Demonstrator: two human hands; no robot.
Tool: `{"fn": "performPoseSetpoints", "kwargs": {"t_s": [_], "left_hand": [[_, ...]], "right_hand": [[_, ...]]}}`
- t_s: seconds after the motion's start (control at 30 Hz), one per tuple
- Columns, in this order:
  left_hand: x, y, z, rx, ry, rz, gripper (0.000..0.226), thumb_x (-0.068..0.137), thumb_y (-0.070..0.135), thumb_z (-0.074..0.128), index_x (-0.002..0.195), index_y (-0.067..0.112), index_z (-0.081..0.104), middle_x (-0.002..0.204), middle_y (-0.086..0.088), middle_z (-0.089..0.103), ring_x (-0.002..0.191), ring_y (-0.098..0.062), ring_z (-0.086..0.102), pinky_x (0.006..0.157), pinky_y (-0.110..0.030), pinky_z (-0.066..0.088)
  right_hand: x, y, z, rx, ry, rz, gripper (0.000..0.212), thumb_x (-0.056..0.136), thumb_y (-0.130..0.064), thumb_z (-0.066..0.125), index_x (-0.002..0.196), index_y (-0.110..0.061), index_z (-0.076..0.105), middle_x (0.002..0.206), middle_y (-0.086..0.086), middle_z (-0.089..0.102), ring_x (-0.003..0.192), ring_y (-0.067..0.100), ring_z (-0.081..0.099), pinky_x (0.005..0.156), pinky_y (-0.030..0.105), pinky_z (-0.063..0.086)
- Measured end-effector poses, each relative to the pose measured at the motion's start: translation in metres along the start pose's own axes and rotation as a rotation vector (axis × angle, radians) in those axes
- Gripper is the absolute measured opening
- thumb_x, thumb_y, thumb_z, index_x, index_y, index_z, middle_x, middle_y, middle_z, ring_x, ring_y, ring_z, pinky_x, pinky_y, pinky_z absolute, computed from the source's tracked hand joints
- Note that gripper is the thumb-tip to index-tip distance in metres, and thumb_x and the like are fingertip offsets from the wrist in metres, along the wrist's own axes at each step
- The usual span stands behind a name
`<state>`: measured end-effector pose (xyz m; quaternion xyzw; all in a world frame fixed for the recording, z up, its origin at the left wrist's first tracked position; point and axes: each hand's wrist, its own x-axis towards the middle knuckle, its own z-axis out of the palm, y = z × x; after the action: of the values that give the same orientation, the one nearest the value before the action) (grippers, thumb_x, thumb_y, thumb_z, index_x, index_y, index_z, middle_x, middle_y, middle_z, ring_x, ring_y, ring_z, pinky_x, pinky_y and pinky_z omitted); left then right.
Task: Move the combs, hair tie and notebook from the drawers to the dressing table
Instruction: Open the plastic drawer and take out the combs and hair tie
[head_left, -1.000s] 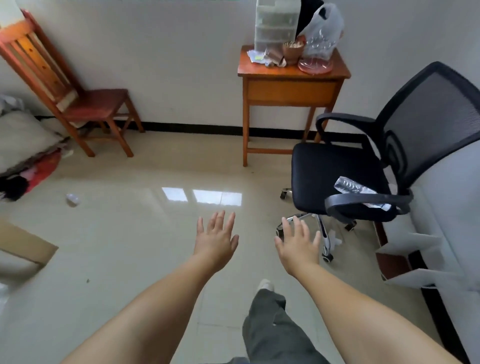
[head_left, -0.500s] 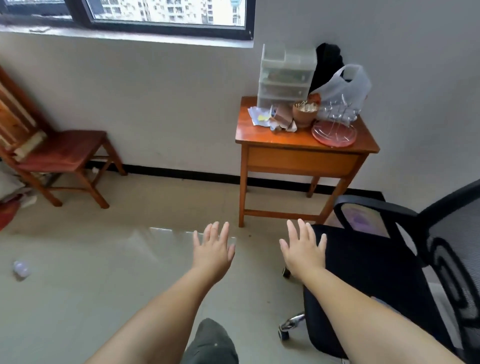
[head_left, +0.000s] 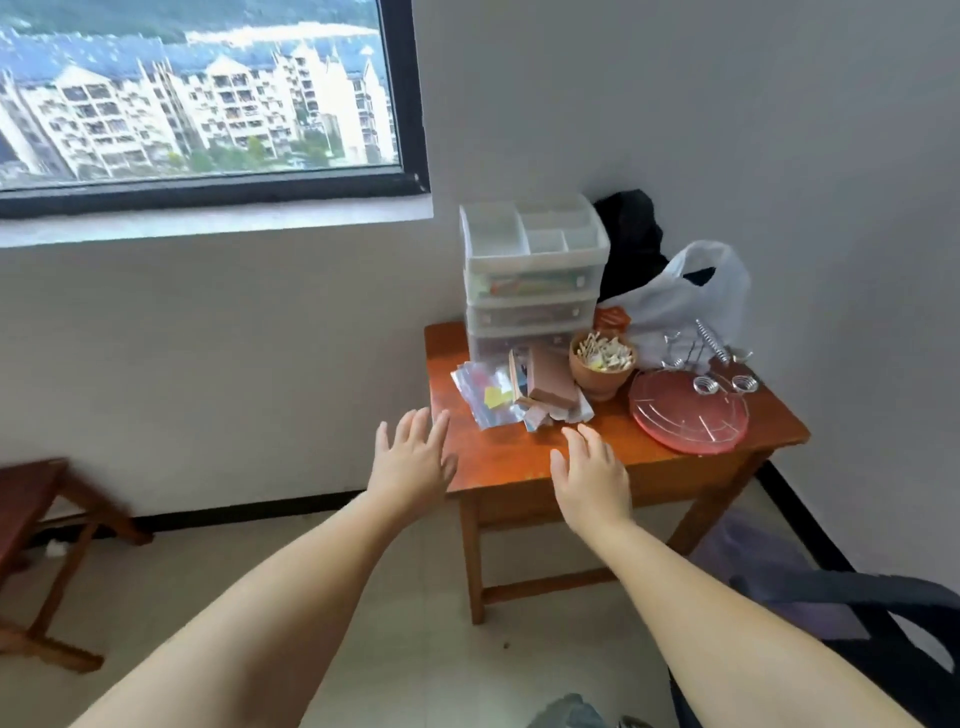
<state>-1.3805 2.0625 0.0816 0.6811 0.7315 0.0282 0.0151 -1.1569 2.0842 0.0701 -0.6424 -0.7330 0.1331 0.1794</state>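
A clear plastic drawer unit (head_left: 532, 280) stands at the back left of a small orange-brown wooden table (head_left: 524, 457). Its three drawers are shut, and coloured items show dimly through the fronts. No comb, hair tie or notebook can be made out. My left hand (head_left: 413, 462) hovers open at the table's front left corner, fingers spread. My right hand (head_left: 589, 475) is open above the table's front edge, just short of the clutter. Neither hand holds anything.
In front of the drawers lie a brown box (head_left: 550, 384) and plastic packets (head_left: 488, 395). A clay pot of small sticks (head_left: 602, 366), a red disc with wire springs (head_left: 688, 413), a white bag (head_left: 685, 301) and dark cloth fill the right. A chair (head_left: 878, 629) stands at the right, wooden furniture at the left.
The view has risen and closed in on the table, which is now under my hands. Both hands stay open and empty, stretched forward.
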Motion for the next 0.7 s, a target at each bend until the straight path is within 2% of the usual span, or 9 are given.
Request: {"fn": "performPoseSetpoints", "kwargs": {"t_s": [0.07, 0.17, 0.23, 0.3, 0.37, 0.43, 0.53, 0.63, 0.7], "left_hand": [[0.051, 0.001, -0.01, -0.048, 0.032, 0.004, 0.06, 0.094, 0.042, 0.029, 0.147, 0.023, 0.009, 0.156, -0.006, 0.018, 0.144, -0.023, 0.011, 0.117, -0.051, 0.012], [0.127, 0.006, -0.027, -0.114, 0.12, 0.016, 0.06, 0.093, 0.041, 0.034, 0.147, 0.025, 0.013, 0.154, -0.007, 0.023, 0.142, -0.025, 0.018, 0.116, -0.046, 0.017], [0.175, 0.007, -0.042, -0.171, 0.189, 0.018, 0.056, 0.092, 0.035, 0.038, 0.145, 0.028, 0.021, 0.148, -0.008, 0.032, 0.136, -0.028, 0.028, 0.112, -0.042, 0.023], [0.218, 0.008, -0.056, -0.226, 0.245, -0.004, 0.052, 0.092, 0.029, 0.039, 0.144, 0.028, 0.028, 0.143, -0.01, 0.038, 0.131, -0.03, 0.034, 0.106, -0.042, 0.031], [0.251, 0.007, -0.064, -0.293, 0.274, -0.028, 0.048, 0.093, 0.022, 0.04, 0.141, 0.026, 0.034, 0.142, -0.012, 0.039, 0.128, -0.032, 0.037, 0.1, -0.042, 0.038], [0.272, 0.007, -0.065, -0.347, 0.293, -0.016, 0.041, 0.094, 0.021, 0.042, 0.135, 0.025, 0.045, 0.136, -0.012, 0.045, 0.123, -0.033, 0.042, 0.096, -0.042, 0.042], [0.284, 0.006, -0.061, -0.436, 0.34, 0.011, 0.028, 0.093, 0.024, 0.045, 0.116, 0.024, 0.061, 0.119, -0.009, 0.056, 0.106, -0.031, 0.055, 0.086, -0.036, 0.047], [0.283, 0.002, -0.055, -0.508, 0.366, 0.031, 0.023, 0.093, 0.027, 0.047, 0.11, 0.026, 0.063, 0.115, -0.006, 0.056, 0.094, -0.027, 0.059, 0.079, -0.031, 0.048], [0.284, -0.001, -0.055, -0.517, 0.36, 0.049, 0.024, 0.093, 0.027, 0.047, 0.11, 0.026, 0.064, 0.113, -0.006, 0.056, 0.092, -0.026, 0.059, 0.077, -0.029, 0.045]], "right_hand": [[0.047, -0.005, 0.0, 0.13, 0.013, 0.029, 0.041, 0.096, -0.034, 0.032, 0.131, -0.016, 0.045, 0.14, 0.006, 0.044, 0.125, 0.025, 0.043, 0.099, 0.041, 0.04], [0.125, -0.012, -0.001, 0.356, -0.016, 0.172, 0.033, 0.095, -0.025, 0.035, 0.12, -0.015, 0.054, 0.122, 0.009, 0.057, 0.106, 0.028, 0.056, 0.086, 0.039, 0.048], [0.178, -0.02, -0.003, 0.567, -0.04, 0.281, 0.031, 0.092, -0.019, 0.036, 0.115, -0.015, 0.056, 0.109, 0.01, 0.064, 0.095, 0.028, 0.061, 0.082, 0.043, 0.052], [0.228, -0.028, -0.005, 0.828, -0.088, 0.368, 0.029, 0.092, -0.016, 0.035, 0.113, -0.015, 0.054, 0.096, 0.003, 0.063, 0.083, 0.022, 0.063, 0.071, 0.039, 0.054], [0.268, -0.035, -0.005, 1.066, -0.139, 0.464, 0.024, 0.092, -0.014, 0.036, 0.11, -0.018, 0.052, 0.089, 0.0, 0.06, 0.075, 0.017, 0.061, 0.057, 0.028, 0.049], [0.295, -0.041, -0.006, 1.252, -0.185, 0.588, 0.016, 0.093, -0.013, 0.038, 0.098, -0.016, 0.053, 0.084, 0.002, 0.061, 0.069, 0.017, 0.061, 0.051, 0.026, 0.046], [0.312, -0.046, -0.004, 1.481, -0.255, 0.748, 0.019, 0.09, -0.01, 0.04, 0.081, -0.014, 0.056, 0.07, 0.001, 0.06, 0.053, 0.011, 0.059, 0.041, 0.019, 0.041], [0.308, -0.047, -0.001, 1.599, -0.259, 0.791, 0.022, 0.088, -0.007, 0.04, 0.073, -0.014, 0.054, 0.063, 0.001, 0.054, 0.051, 0.011, 0.05, 0.041, 0.019, 0.036], [0.3, -0.047, -0.001, 1.595, -0.217, 0.811, 0.02, 0.089, -0.007, 0.039, 0.076, -0.014, 0.053, 0.063, 0.001, 0.051, 0.052, 0.011, 0.048, 0.044, 0.02, 0.035]]}}
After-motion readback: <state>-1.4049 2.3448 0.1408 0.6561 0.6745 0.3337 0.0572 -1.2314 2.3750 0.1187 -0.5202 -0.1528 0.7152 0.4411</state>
